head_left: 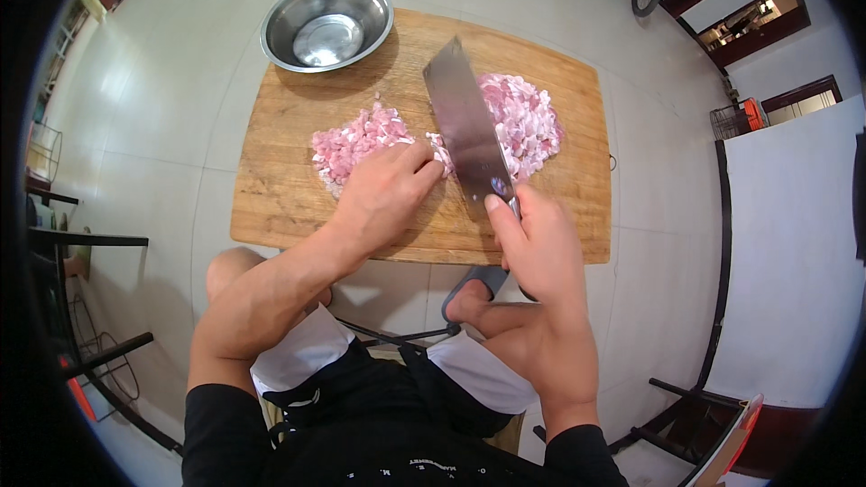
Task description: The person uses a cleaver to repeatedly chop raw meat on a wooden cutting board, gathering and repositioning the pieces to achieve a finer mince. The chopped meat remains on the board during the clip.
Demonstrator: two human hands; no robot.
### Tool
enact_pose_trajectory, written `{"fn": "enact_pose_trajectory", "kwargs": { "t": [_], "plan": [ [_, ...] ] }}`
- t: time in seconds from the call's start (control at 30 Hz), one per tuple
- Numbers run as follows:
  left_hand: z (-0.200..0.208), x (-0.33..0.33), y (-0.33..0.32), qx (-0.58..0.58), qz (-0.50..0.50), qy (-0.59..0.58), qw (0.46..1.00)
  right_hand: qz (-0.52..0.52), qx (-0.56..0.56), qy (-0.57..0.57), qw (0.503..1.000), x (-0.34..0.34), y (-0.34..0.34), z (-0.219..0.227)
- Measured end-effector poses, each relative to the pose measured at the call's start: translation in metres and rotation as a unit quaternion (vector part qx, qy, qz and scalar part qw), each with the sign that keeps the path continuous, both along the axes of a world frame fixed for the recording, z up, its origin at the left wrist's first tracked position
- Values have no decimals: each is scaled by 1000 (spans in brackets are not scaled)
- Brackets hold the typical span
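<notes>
A wide cleaver (467,122) stands over the wooden cutting board (280,207), its blade pointing away from me. My right hand (538,239) is closed around its handle, the thumb lying along the base of the blade. To the left, my left hand (390,182) has its fingers curled down on raw meat, close to the blade's left side. Small pieces of meat (439,155) show between those fingertips and the blade. One pile of diced pink meat (361,137) lies partly hidden behind my left hand. A larger pile of cut meat (528,122) spreads out right of the cleaver.
At the board's far left corner sits a shiny steel bowl (329,36) with nothing in it. My knees and a grey slipper (483,284) are below the near edge. Black metal frames (90,239) stand at the left; a white panel (789,261) is at the right.
</notes>
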State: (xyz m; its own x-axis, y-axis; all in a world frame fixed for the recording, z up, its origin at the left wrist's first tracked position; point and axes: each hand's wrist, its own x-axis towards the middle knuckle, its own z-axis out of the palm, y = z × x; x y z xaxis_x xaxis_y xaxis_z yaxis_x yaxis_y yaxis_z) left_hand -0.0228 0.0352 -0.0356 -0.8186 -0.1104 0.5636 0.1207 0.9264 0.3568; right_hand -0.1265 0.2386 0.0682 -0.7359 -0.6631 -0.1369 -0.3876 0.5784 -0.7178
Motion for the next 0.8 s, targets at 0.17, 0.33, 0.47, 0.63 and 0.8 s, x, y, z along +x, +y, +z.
{"fn": "enact_pose_trajectory", "kwargs": {
  "t": [0.17,0.33,0.47,0.63,0.8],
  "plan": [
    [2,-1,1,-5,-4,-16,1000,50,104,52,992,15,13,18],
    [1,-3,2,7,-3,-40,999,76,128,91,985,21,17,20],
    [5,-4,2,29,-17,-54,998,89,171,70,979,20,9,20],
    [5,-5,-2,41,-40,-43,997,74,162,44,983,12,-8,8],
    [6,-1,-2,48,-53,-71,995,86,144,87,982,3,-30,-1]
  ]
}}
